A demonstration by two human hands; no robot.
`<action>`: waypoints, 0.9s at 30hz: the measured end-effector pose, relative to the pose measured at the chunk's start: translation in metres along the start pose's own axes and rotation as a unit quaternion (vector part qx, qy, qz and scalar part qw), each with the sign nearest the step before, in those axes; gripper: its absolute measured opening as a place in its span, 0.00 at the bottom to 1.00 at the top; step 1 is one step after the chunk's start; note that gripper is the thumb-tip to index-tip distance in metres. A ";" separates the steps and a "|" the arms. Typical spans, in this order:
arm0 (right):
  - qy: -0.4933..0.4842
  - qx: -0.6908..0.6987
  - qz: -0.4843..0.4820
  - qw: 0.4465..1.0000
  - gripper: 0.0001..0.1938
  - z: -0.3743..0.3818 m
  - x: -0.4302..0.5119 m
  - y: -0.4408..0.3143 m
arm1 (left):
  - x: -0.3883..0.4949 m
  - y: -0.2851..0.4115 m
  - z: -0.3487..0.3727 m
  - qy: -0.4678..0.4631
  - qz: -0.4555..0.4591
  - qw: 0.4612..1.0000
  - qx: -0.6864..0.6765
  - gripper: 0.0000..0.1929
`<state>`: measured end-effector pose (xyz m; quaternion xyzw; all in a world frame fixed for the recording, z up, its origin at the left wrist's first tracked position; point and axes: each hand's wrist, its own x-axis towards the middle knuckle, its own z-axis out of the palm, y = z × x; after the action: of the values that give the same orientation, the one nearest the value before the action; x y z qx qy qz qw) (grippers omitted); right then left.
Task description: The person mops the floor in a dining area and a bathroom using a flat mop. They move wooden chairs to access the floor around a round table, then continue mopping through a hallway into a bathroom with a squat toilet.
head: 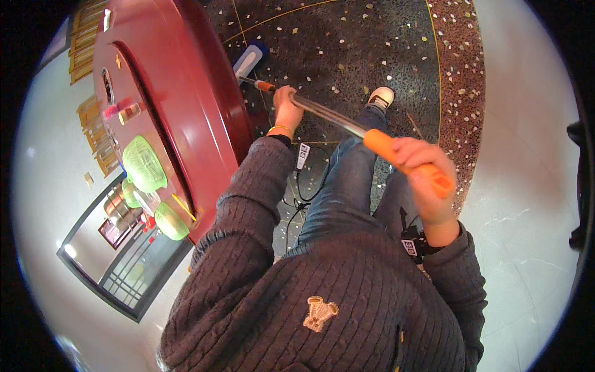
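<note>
Both of my hands grip one long mop pole (329, 113), a metal tube that slants across the view in front of my body. My left hand (287, 110) is closed around its lower part, just above an orange collar (265, 86). Around the orange plastic end grip (382, 145) my right hand (425, 168) is wrapped, slightly blurred. At the far end, a flat mop head (248, 60) with a pale top and blue edge lies on the dark speckled floor (325, 51), close beside the red table. Part of the mop head's near end is hidden by the table edge.
A glossy red table (195, 102) stands on my left, bearing green mesh baskets (144, 163), a jar (129, 114) and metal pots (122, 209). A white wall (516, 186) rises on my right. Black cables (297, 204) hang near my legs; my shoe (381, 97) is on the floor.
</note>
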<state>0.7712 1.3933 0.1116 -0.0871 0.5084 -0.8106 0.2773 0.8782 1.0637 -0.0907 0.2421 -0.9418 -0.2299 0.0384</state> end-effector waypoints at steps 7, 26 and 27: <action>0.050 -0.053 0.026 0.997 0.06 -0.035 -0.111 -0.051 | -0.074 0.055 0.018 -0.096 0.114 0.988 0.032 0.13; 0.136 -0.156 -0.065 0.976 0.09 -0.093 -0.373 -0.204 | -0.253 0.261 0.027 -0.220 0.206 0.945 -0.131 0.13; 0.134 -0.153 -0.065 0.977 0.09 -0.093 -0.367 -0.202 | -0.257 0.256 0.026 -0.218 0.194 0.947 -0.136 0.12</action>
<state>0.9641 1.7301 0.2958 -0.0519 0.6521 -0.7438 0.1370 0.9874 1.3954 0.0120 -0.0084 -0.9158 -0.3910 -0.0913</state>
